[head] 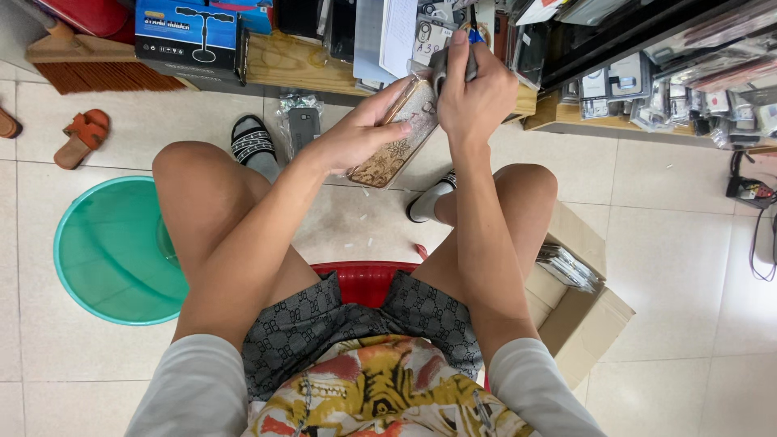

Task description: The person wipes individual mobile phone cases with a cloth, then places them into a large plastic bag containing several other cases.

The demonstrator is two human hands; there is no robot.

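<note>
The left hand's fingers (387,103) are curled around the long edge of a phone case (398,139), a clear one with a gold flower pattern, held tilted in the upper middle of the frame above the knees. The left hand (356,137) supports it from beneath and from the side, thumb on the near edge, so its hold is closed on the case. The right hand (473,97) is clenched around a small dark tool (443,69), which looks like a marker or a scraper, though the frame does not show which; its tip meets the top end of the case.

To do this well, I judge that the left hand should keep the case steady and flat to the tool, while the right hand works with short, light strokes so the thin plastic does not flex or slip.

Further out, a red stool (364,279) shows between the thighs. A teal basin (113,251) sits on the tiled floor (688,243) at left, an open cardboard box (575,316) with packets at right. A wooden shelf (283,65) with boxed and bagged goods runs along the top, and an orange sandal (81,136) lies at upper left.
</note>
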